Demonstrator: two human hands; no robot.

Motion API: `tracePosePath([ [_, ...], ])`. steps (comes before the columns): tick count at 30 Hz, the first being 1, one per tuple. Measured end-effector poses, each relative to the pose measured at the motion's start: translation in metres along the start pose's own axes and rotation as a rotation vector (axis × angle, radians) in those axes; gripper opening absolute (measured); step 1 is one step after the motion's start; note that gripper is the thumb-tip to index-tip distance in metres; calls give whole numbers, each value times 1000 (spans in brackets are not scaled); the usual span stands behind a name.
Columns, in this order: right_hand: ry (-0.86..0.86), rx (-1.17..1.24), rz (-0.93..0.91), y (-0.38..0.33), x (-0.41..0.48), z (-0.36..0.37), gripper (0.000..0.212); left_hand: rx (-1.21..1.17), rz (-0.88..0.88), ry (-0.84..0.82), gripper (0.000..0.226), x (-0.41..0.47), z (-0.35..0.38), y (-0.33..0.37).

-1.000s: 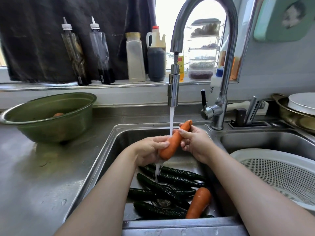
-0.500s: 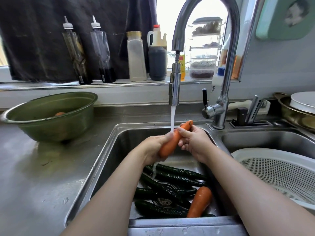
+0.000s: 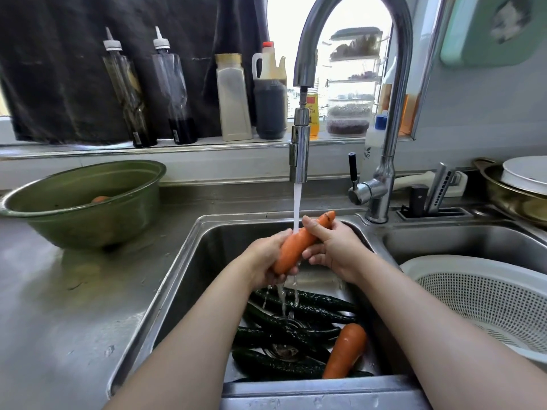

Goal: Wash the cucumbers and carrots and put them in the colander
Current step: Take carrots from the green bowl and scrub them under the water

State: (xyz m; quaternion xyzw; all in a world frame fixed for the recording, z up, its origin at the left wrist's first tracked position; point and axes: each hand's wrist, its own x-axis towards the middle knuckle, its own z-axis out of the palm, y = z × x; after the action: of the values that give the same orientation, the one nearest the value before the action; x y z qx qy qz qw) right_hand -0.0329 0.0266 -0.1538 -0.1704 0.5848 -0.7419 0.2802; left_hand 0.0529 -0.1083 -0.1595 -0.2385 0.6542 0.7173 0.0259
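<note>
Both hands hold one orange carrot (image 3: 299,245) slanted under the running tap over the left sink basin (image 3: 213,250). My left hand (image 3: 263,261) cups its lower end; my right hand (image 3: 331,250) grips its upper part, thumb on top. Water streams off the carrot. Below, on the basin floor, lie several dark green cucumbers (image 3: 296,324) and a second carrot (image 3: 344,350). The white colander (image 3: 485,303) sits in the right basin, with nothing seen inside it.
The tall chrome faucet (image 3: 390,119) arches over the basin, water running. A green bowl (image 3: 85,202) with something orange inside stands on the steel counter at left. Bottles line the sill. A metal pot with a white plate (image 3: 524,176) sits far right.
My left hand has slid down the carrot towards its lower end, and the carrot's middle now sits under the stream. More water drips onto the cucumbers.
</note>
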Motion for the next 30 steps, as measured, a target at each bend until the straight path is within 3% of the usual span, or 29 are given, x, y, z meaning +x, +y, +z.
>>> tracePosePath([
  [3, -28, 5, 10, 0, -2, 3, 40, 21, -18, 27, 38, 3, -6, -1],
  [6, -5, 32, 28, -3, -1, 1, 29, -82, 5, -157, 34, -2, -16, 0],
  [10, 17, 85, 66, -5, 1, -4, 38, -134, 75, -338, 45, -2, -25, -1],
  [15, -56, 77, 111, -4, -3, 3, 44, -4, 36, -99, 30, -1, -27, -1],
  [19, -162, 17, 107, 1, -9, 11, 32, 277, 71, 99, 50, -4, -36, -3],
  [21, -184, -16, 71, 3, -12, 17, 23, 367, 58, 121, 59, -6, -38, -4],
  [26, -119, -62, 18, 4, -14, 26, 25, 330, -7, -79, 78, -9, -45, -6],
  [30, -20, -105, 61, 7, -9, 24, 43, 329, -9, -219, 63, -14, -48, -3],
])
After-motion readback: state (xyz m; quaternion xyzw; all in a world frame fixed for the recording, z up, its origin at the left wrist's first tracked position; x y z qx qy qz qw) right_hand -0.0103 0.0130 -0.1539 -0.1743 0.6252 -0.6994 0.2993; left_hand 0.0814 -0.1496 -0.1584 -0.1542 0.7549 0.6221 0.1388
